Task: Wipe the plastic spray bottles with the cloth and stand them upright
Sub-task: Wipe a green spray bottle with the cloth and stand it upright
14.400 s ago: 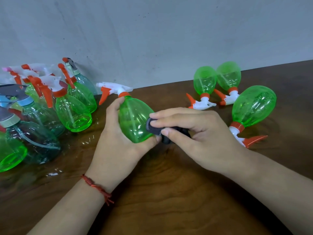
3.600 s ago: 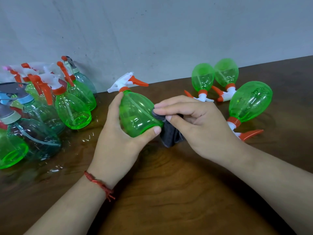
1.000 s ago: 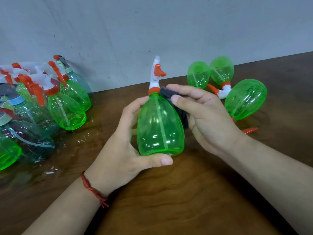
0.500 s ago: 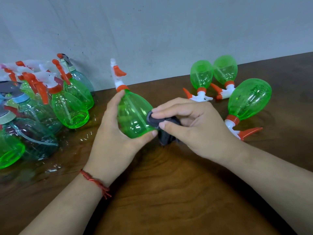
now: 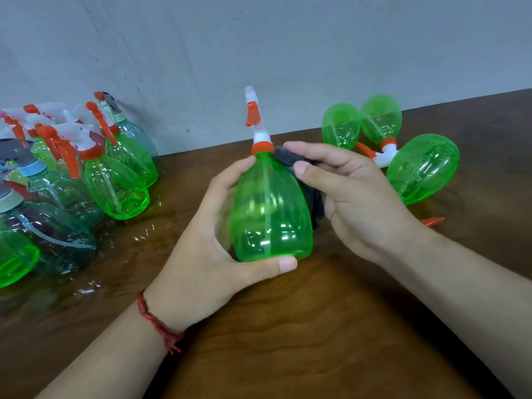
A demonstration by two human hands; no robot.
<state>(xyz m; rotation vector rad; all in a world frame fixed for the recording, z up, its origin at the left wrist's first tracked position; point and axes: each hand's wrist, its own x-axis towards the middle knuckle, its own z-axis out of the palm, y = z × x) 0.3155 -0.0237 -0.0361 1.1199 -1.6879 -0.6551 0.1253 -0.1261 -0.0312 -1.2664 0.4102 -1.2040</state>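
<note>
I hold the bottle (image 5: 270,214) upright in the middle of the table (image 5: 288,349), spray head up, its orange trigger (image 5: 252,114) turned my way. My left hand (image 5: 201,254) grips it: the thumb lies across the bottom edge and the fingers curl round the left side up to the shoulder. Whether the base touches the wood I cannot tell, since my thumb covers that edge.

My right hand (image 5: 357,197) pinches the dark cloth (image 5: 288,156) and presses it to the bottle's right shoulder, just below the orange collar (image 5: 261,147). More cloth hangs down between my palm and the bottle's right side. So both hands are close together, one on each side of the same bottle, each clamped on its own thing.

Off to the left, near the wall (image 5: 259,47), the standing bottles (image 5: 118,188) crowd together (most are green, a few bluish, with orange, grey or pale blue heads). They stand well apart from the one I hold. To the right, behind my right hand, the lying bottles (image 5: 423,171) rest on their sides: two side by side close to the wall, bottoms toward it, and a third nearer me, partly hidden by my hand. A red bracelet (image 5: 157,323) circles my left wrist.
</note>
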